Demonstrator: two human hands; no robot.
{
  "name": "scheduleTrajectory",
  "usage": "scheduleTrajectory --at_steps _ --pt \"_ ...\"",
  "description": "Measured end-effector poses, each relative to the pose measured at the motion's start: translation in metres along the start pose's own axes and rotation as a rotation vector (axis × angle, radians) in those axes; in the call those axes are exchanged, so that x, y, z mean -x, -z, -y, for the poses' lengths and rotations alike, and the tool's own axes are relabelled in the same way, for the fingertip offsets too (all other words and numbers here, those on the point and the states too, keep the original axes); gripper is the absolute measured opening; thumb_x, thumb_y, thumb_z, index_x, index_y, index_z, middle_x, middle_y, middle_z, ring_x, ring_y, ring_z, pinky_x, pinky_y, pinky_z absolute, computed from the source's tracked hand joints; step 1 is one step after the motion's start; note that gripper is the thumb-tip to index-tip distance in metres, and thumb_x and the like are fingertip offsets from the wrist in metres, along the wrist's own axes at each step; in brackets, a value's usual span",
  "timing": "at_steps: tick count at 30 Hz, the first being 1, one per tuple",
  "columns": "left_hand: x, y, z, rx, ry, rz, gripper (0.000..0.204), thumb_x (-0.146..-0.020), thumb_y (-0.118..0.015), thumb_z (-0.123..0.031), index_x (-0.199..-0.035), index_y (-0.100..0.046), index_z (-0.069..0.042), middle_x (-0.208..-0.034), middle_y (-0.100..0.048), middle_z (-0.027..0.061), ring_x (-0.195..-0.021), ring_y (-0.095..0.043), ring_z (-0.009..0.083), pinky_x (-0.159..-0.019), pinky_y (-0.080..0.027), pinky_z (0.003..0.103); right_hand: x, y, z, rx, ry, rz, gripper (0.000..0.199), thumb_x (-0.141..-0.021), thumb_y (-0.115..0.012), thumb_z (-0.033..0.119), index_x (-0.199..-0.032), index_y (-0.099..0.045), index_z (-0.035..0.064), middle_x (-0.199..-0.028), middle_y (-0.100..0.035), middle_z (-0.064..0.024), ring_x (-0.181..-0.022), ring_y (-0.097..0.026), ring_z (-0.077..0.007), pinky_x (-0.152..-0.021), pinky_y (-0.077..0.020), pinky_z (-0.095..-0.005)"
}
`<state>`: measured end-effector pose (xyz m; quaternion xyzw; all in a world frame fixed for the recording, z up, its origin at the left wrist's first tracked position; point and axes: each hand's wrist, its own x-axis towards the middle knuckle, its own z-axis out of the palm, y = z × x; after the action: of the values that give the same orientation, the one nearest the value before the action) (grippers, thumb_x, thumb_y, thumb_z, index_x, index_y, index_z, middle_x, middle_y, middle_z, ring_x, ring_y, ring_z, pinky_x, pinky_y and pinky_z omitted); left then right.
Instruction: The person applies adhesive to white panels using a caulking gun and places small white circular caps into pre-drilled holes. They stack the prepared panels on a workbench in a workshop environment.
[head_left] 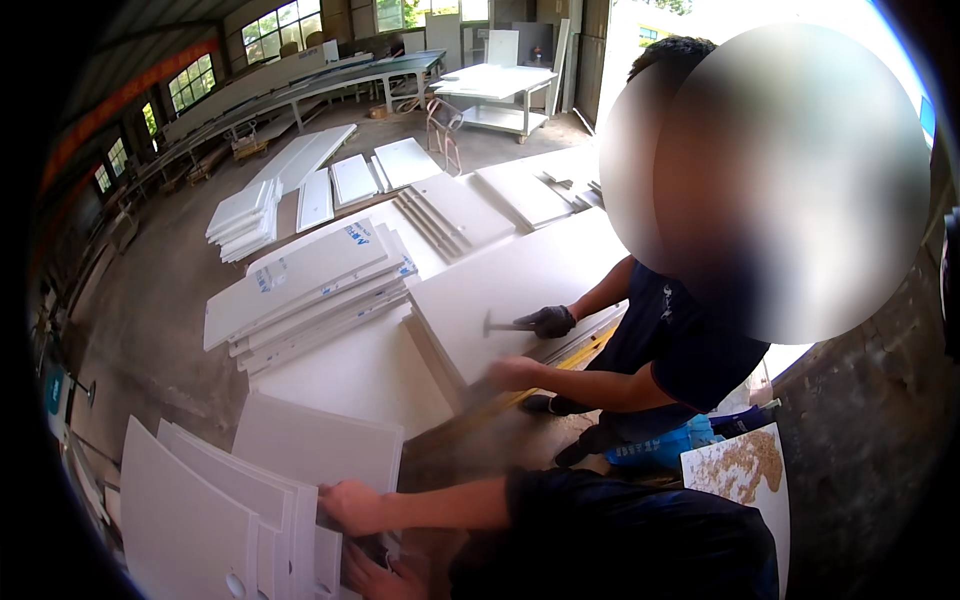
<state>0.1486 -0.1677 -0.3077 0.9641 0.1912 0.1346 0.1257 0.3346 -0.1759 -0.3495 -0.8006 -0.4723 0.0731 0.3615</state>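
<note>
White rectangular panels [188, 510], bare fingers [336, 491] alongside

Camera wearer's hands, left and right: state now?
Left hand: beside a dark object; open or closed can't be told.
Right hand: at the white panel stack's edge; grip can't be told.

Upper-right daylight glare, dark curved rim

long table [340, 78] | chair [446, 124] | red banner [132, 90] | white wheeled cart [497, 80]
</note>
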Motion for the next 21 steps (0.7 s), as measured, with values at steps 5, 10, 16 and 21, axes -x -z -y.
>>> scheduleTrajectory --at_steps 5,10,16,21 --pt "0.001 -0.012 0.005 -0.001 -0.023 -0.095 0.062 -0.087 -0.063 -0.019 -0.143 -0.048 0.003 -0.142 -0.053 0.0245 -0.129 -0.049 0.0454 -0.111 -0.035 0.058 0.002 0.023 0.002 -0.105 0.013 0.114 0.051 -0.067 -0.073 0.009 -0.115 -0.061 -0.0035 -0.107 -0.063 -0.0239 -0.095 -0.066 -0.0439 -0.08 -0.0558 -0.048" --pt "0.002 -0.023 0.01 0.082 0.107 -0.043 0.078 -0.079 -0.067 -0.017 -0.147 -0.038 0.008 -0.152 -0.04 0.0271 -0.139 -0.036 0.0483 -0.12 -0.021 0.06 -0.004 0.077 -0.014 -0.217 -0.019 -0.062 0.061 -0.087 -0.076 0.033 -0.137 -0.056 0.003 -0.133 -0.06 -0.0224 -0.11 -0.067 -0.0373 -0.093 -0.0547 -0.0441" --pt "0.006 -0.029 -0.01 0.162 -0.099 -0.111 0.062 -0.08 -0.071 -0.013 -0.136 -0.052 0.005 -0.143 -0.05 0.0261 -0.135 -0.047 0.0449 -0.116 -0.033 0.057 -0.08 0.148 -0.155 -0.216 -0.385 -0.341 0.062 -0.091 -0.072 0.042 -0.139 -0.056 0.0051 -0.128 -0.065 -0.0233 -0.117 -0.065 -0.0365 -0.099 -0.0521 -0.0444" --pt "-0.001 -0.017 -0.035 0.259 -0.128 -0.247 0.041 -0.094 -0.062 -0.024 -0.127 -0.064 0.0 -0.126 -0.065 0.0215 -0.115 -0.062 0.0421 -0.098 -0.048 0.054 -0.194 0.155 -0.295 0.115 -0.535 -0.228 0.098 -0.076 -0.083 0.05 -0.153 -0.04 0.0082 -0.153 -0.04 -0.0283 -0.14 -0.044 -0.0405 -0.113 -0.0417 -0.0454"
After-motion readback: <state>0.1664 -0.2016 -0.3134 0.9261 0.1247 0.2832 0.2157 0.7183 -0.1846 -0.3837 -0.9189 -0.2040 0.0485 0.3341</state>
